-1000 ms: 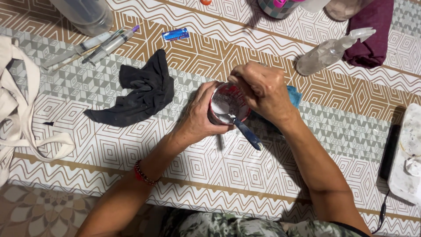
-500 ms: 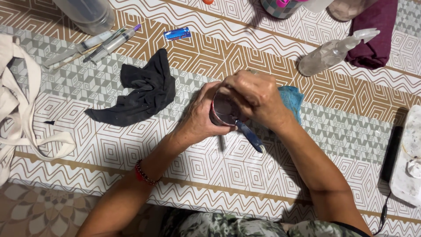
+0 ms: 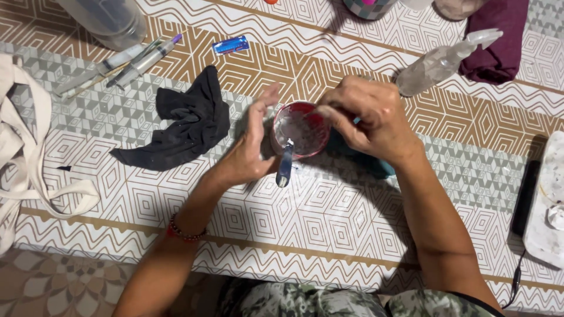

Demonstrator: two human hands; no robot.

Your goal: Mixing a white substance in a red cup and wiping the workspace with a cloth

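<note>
From the head view, a small red-rimmed cup (image 3: 301, 129) stands on the patterned counter (image 3: 329, 235) near the middle, between both hands. The left hand (image 3: 249, 149) is open, its fingers spread flat against the cup's left side rather than wrapped round it. The right hand (image 3: 370, 117) has its grip closed at the cup's right rim; what it pinches there I cannot tell. A blue-handled tool (image 3: 285, 164) leans out over the near rim.

With only a flat palm steadying it, the cup could tip or slide, and the leaning tool could lever it over, spilling onto the blue cloth (image 3: 364, 164) beneath the right hand.

The cup holds something pale and greyish. A clear bottle (image 3: 443, 61) lies far right, apparently empty.
</note>
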